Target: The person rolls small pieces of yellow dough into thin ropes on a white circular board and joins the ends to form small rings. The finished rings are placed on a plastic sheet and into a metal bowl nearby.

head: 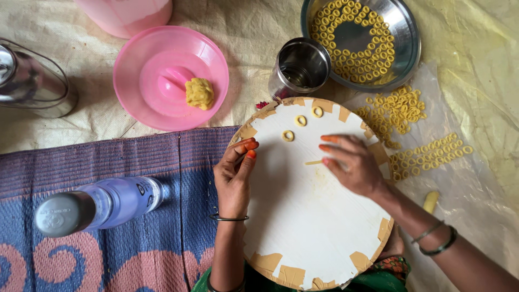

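Pinched fingertips of the left hand (pixel 233 176) meet at the left edge of the round white taped board (pixel 303 216); whether they hold anything I cannot tell. Right of it, the right hand (pixel 351 165) lies flat, fingers spread, pressing a thin yellow dough strip (pixel 313 162) on the board. Three small dough rings (pixel 300 120) sit just above. Around them, left to right: a clear plastic bottle (pixel 102 205), a pink plastic lid carrying a dough lump (pixel 199 93), a steel cup (pixel 300 67), and a steel bowl (pixel 405 38) of rings.

Left hand (pixel 233 176) curled; right hand (pixel 351 165) flat, fingers spread.
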